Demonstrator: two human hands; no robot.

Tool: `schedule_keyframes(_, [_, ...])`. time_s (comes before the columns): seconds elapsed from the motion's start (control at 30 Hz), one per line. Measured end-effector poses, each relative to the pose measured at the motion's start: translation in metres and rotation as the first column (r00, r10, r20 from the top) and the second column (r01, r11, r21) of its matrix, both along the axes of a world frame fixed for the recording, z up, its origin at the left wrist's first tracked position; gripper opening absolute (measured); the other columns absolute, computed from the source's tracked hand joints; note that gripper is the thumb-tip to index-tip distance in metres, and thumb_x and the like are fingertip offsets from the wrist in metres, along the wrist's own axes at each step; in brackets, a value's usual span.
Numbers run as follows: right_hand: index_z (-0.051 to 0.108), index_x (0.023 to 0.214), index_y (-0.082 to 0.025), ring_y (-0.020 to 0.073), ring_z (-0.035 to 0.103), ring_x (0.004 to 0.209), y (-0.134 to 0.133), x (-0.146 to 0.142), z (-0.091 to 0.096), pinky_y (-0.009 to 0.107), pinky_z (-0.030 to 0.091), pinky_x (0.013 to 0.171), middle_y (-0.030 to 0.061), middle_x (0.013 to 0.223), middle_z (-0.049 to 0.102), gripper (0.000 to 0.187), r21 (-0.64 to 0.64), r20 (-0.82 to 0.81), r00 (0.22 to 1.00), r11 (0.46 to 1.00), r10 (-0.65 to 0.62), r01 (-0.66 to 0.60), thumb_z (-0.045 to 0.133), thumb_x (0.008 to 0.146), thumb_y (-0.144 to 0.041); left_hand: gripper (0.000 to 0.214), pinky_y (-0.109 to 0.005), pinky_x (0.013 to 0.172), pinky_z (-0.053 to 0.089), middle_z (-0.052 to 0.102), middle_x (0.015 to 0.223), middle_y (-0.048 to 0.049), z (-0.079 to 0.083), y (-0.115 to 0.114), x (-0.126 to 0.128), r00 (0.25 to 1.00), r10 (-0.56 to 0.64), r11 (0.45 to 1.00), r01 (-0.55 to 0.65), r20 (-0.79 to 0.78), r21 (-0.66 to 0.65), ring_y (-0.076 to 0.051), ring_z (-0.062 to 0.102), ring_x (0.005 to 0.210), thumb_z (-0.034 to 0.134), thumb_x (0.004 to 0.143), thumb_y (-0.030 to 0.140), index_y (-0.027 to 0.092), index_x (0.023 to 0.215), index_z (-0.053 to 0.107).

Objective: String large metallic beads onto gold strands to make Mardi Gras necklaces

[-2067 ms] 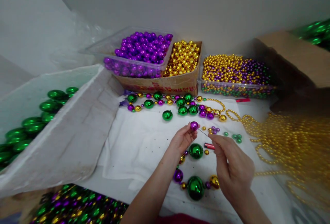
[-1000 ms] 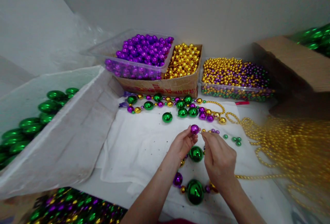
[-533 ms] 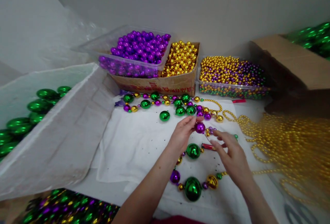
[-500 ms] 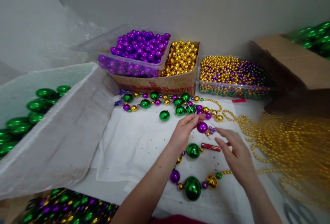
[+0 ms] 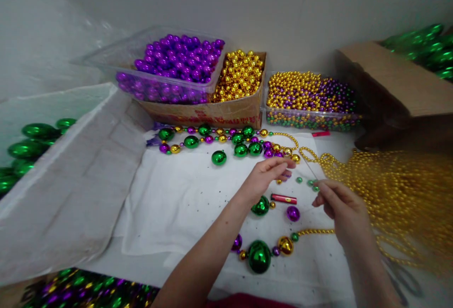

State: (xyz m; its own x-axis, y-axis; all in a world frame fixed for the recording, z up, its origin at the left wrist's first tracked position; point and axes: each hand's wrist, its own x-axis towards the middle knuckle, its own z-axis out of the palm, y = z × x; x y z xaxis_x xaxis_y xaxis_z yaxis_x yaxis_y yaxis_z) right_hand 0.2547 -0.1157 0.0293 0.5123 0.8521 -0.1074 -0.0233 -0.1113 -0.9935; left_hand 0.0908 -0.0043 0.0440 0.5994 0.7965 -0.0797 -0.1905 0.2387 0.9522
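Note:
My right hand (image 5: 338, 199) pinches a thin needle (image 5: 311, 168) that points up and to the left. A shiny purple ball (image 5: 293, 213) sits below and left of that hand, and a faint thread seems to run between them. My left hand (image 5: 267, 178) holds its fingers stretched out above a few small purple beads (image 5: 286, 175), partly hiding them. Small green beads (image 5: 299, 180) lie between the two hands. A strand of large green, gold and purple balls, with one big green ball (image 5: 259, 256), curves below and joins a gold bead chain (image 5: 316, 231).
A red lighter (image 5: 283, 199) lies on the white cloth (image 5: 177, 213). Behind stand a clear tub of purple balls (image 5: 180, 62), a cardboard box of gold balls (image 5: 240, 76) and a tub of small mixed beads (image 5: 307, 95). Gold chains (image 5: 389, 194) pile at right. Dark scissors (image 5: 403, 277) lie lower right.
The needle has passed from my left hand to my right, which has drawn away to the right. The purple ball has left my left hand and sits lower. My left hand has moved slightly right.

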Motion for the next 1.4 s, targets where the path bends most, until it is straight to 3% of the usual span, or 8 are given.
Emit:
schedule_keyframes(0.13, [0.070, 0.086, -0.016, 0.0086, 0.036, 0.044, -0.008, 0.009, -0.004, 0.021, 0.024, 0.039, -0.0049, 0.048, 0.044, 0.027, 0.028, 0.004, 0.985, 0.985, -0.172, 0.172, 0.071, 0.074, -0.040, 0.013, -0.024, 0.067, 0.041, 0.067, 0.081, -0.0040, -0.035, 0.012, -0.007, 0.977, 0.107, 0.994, -0.099, -0.185, 0.051, -0.015, 0.056, 0.073, 0.063, 0.076, 0.021, 0.016, 0.083, 0.071])
schedule_keyframes(0.27, [0.069, 0.085, -0.015, 0.0064, 0.030, 0.043, -0.010, 0.013, -0.009, 0.019, 0.019, 0.037, -0.0070, 0.048, 0.039, 0.026, 0.068, -0.185, 0.954, 0.965, -0.238, 0.254, 0.073, 0.072, -0.037, 0.009, -0.023, 0.061, 0.035, 0.064, 0.066, -0.0008, -0.057, 0.020, -0.006, 0.925, 0.140, 0.977, -0.070, -0.352, 0.202, -0.014, 0.051, 0.062, 0.062, 0.072, 0.014, 0.017, 0.072, 0.071])
schedule_keyframes(0.57, [0.066, 0.101, -0.019, 0.0084, 0.047, 0.049, -0.029, 0.029, -0.038, 0.017, 0.037, 0.041, -0.0042, 0.058, 0.054, 0.040, -0.032, -0.407, 0.876, 0.963, -0.258, 0.269, 0.078, 0.063, -0.028, 0.013, -0.028, 0.075, 0.039, 0.066, 0.074, -0.0029, -0.058, 0.023, 0.008, 0.896, 0.120, 0.947, 0.026, -0.427, 0.320, -0.019, 0.054, 0.072, 0.062, 0.072, 0.011, 0.021, 0.071, 0.071])
schedule_keyframes(0.8, [0.065, 0.108, -0.017, 0.0067, 0.043, 0.041, -0.035, 0.013, -0.034, 0.017, 0.027, 0.035, 0.0015, 0.064, 0.064, 0.042, 0.002, -0.332, 0.925, 0.980, -0.186, 0.198, 0.075, 0.071, -0.032, 0.025, -0.036, 0.098, 0.032, 0.055, 0.071, -0.0063, -0.067, 0.012, 0.065, 0.922, 0.034, 0.912, 0.130, -0.387, 0.390, -0.027, 0.050, 0.099, 0.063, 0.063, -0.003, 0.021, 0.058, 0.062])
schedule_keyframes(1.03, [0.063, 0.109, -0.017, 0.0067, 0.042, 0.042, -0.045, 0.006, -0.030, 0.019, 0.030, 0.037, 0.0033, 0.070, 0.067, 0.040, -0.064, -0.231, 0.966, 0.992, -0.120, 0.108, 0.071, 0.076, -0.038, 0.013, -0.031, 0.079, 0.044, 0.055, 0.071, -0.0016, -0.061, 0.028, 0.053, 0.929, -0.018, 0.959, 0.120, -0.370, 0.255, -0.019, 0.054, 0.083, 0.069, 0.065, 0.008, 0.017, 0.067, 0.060])
schedule_keyframes(1.13, [0.064, 0.106, -0.016, 0.0074, 0.041, 0.041, -0.046, -0.003, -0.025, 0.019, 0.030, 0.038, 0.0004, 0.062, 0.062, 0.038, -0.108, -0.200, 0.979, 0.994, -0.034, 0.013, 0.067, 0.078, -0.042, 0.015, -0.024, 0.065, 0.044, 0.059, 0.076, -0.0008, -0.051, 0.029, 0.025, 0.977, -0.042, 0.999, 0.040, -0.208, -0.014, -0.010, 0.053, 0.064, 0.063, 0.077, 0.019, 0.016, 0.091, 0.064])
schedule_keyframes(1.23, [0.064, 0.104, -0.016, 0.0079, 0.039, 0.039, -0.044, -0.017, -0.017, 0.019, 0.027, 0.036, -0.0021, 0.052, 0.055, 0.040, -0.176, -0.170, 0.981, 0.976, 0.096, -0.126, 0.064, 0.079, -0.047, 0.022, -0.021, 0.066, 0.046, 0.064, 0.083, -0.0042, -0.047, 0.022, -0.001, 0.993, 0.078, 0.912, -0.036, 0.087, -0.409, -0.009, 0.058, 0.068, 0.062, 0.079, 0.017, 0.014, 0.100, 0.064])
schedule_keyframes(1.4, [0.064, 0.105, -0.017, 0.0095, 0.041, 0.038, -0.045, -0.034, -0.008, 0.020, 0.031, 0.037, -0.0027, 0.048, 0.053, 0.043, -0.304, -0.021, 0.968, 0.921, 0.250, -0.245, 0.056, 0.082, -0.053, 0.010, -0.021, 0.068, 0.049, 0.068, 0.086, -0.0080, -0.051, 0.013, -0.020, 0.932, 0.282, 0.784, -0.086, 0.229, -0.615, -0.011, 0.063, 0.072, 0.059, 0.081, 0.010, 0.011, 0.090, 0.065])
